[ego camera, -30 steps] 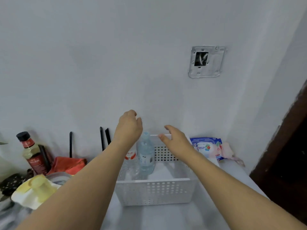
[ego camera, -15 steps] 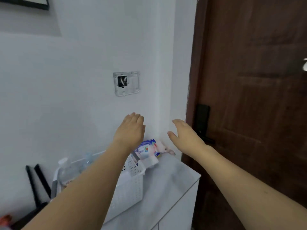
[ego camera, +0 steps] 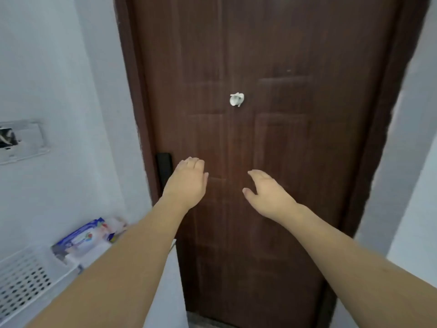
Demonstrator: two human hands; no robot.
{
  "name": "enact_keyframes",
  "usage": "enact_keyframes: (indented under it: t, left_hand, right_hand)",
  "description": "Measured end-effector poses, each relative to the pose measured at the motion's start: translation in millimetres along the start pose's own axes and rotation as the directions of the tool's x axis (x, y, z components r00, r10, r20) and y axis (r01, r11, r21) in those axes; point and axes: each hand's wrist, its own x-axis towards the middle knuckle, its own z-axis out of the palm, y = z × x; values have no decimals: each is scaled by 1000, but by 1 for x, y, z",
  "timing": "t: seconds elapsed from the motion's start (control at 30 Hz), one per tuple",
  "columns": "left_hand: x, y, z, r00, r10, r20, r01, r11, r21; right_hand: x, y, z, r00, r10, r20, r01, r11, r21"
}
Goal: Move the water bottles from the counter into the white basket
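Water bottles are nowhere in view, so their place cannot be told from this picture; only a corner of the white basket [ego camera: 26, 278] shows at the lower left edge, its perforated wall turned toward the camera and its inside hidden. Just beside the basket, toward the door, lies a blue-and-white wet wipes pack [ego camera: 82, 236], with some crumpled white and pink wrapping against its far end, too blurred to name.

Both arms reach forward at about the same height in front of a dark brown panelled door [ego camera: 272, 79]. The left hand [ego camera: 186, 183] is held palm down with its fingers together and gently bent, holding nothing. The right hand [ego camera: 268, 192] is well apart from it, fingers relaxed and slightly spread, thumb out to the side, also holding nothing. Neither hand touches the door or anything else.

A small white fitting [ego camera: 237, 99] sits at the middle of the door, and a black lock plate [ego camera: 164, 169] stands at its left edge. On the white wall to the left, an open electrical box [ego camera: 20, 140] shows wires inside.
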Motion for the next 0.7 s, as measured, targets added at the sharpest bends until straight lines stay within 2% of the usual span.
enact_keyframes:
  t: [0.2,0.4,0.5,0.7]
  left_hand:
    - [31,135,20,987,159,-2,-158,976,-153]
    - [49,276,27,931,361,-56,-363,892,-269]
    - [49,344,28,891,442,-98,-445,816,-369]
    - [35,479,24,800,593,-93,-539,641,-547]
  right_hand:
    - [-72,85,-79,978,184,-100,-191,980,-63]
    - [-158,150,-157,908,358,-218,-391,911,-134]
    - [-207,178,-191,851,446,-276,-497,855,-149]
    - [-310,225,-251,705,594,-389,-689,703,-176]
